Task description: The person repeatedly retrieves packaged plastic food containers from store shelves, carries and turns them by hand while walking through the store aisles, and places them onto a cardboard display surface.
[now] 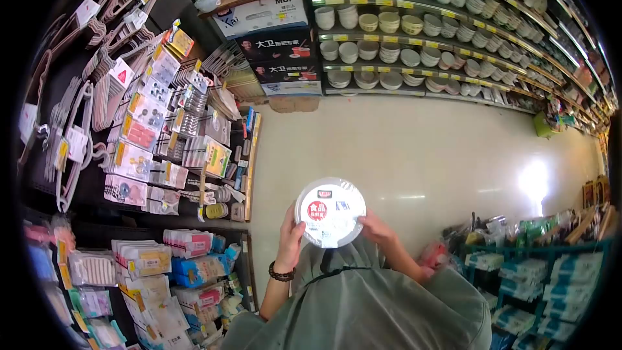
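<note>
A round, clear-rimmed food container pack with a white label and a red circle is held up in front of my body. My left hand grips its left edge, with the thumb on the rim. On the right edge, my right hand closes around the pack, its thumb near the label. The fingers of both hands are partly hidden beneath the pack. A dark beaded bracelet circles my left wrist.
Hangers and carded small goods fill the left rack. Mop boxes are stacked ahead. Shelves of bowls line the far side. Packaged goods stand at the lower right. Pale floor lies between.
</note>
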`<control>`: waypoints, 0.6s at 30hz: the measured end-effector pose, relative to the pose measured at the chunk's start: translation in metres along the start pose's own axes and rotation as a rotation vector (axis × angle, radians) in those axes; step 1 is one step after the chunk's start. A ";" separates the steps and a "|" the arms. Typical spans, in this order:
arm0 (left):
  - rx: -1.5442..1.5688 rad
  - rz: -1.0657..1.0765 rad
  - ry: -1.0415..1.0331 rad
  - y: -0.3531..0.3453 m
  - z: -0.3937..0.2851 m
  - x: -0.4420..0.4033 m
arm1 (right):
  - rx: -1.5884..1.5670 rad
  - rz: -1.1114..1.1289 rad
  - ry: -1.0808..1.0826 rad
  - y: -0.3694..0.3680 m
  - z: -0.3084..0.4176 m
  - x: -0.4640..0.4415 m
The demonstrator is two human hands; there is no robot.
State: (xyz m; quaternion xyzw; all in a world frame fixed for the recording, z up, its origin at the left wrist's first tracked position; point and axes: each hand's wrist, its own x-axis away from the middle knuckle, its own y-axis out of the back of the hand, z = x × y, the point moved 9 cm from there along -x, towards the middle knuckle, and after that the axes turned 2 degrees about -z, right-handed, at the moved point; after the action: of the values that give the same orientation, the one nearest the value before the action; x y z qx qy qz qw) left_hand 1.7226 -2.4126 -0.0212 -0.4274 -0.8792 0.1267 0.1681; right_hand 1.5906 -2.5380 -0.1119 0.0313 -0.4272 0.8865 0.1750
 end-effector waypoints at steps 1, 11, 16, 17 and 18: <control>-0.019 -0.025 -0.028 0.003 -0.010 -0.022 | -0.012 -0.003 -0.014 0.002 0.014 -0.026; -0.335 -0.101 -0.244 0.036 -0.065 -0.187 | -0.053 0.056 -0.071 -0.009 0.096 -0.225; -0.440 -0.212 -0.358 0.075 -0.083 -0.293 | 0.051 0.013 -0.011 -0.009 0.130 -0.334; -0.444 -0.237 -0.366 0.082 -0.088 -0.317 | 0.104 0.000 -0.009 -0.010 0.142 -0.357; -0.503 -0.258 -0.408 0.088 -0.099 -0.343 | 0.146 -0.011 -0.032 -0.012 0.153 -0.381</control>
State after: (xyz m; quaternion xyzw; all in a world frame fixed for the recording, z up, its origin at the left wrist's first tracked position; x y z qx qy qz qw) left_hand 2.0237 -2.6236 -0.0273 -0.3069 -0.9451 -0.0335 -0.1072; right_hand 1.9373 -2.7567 -0.0838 0.0605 -0.3637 0.9138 0.1703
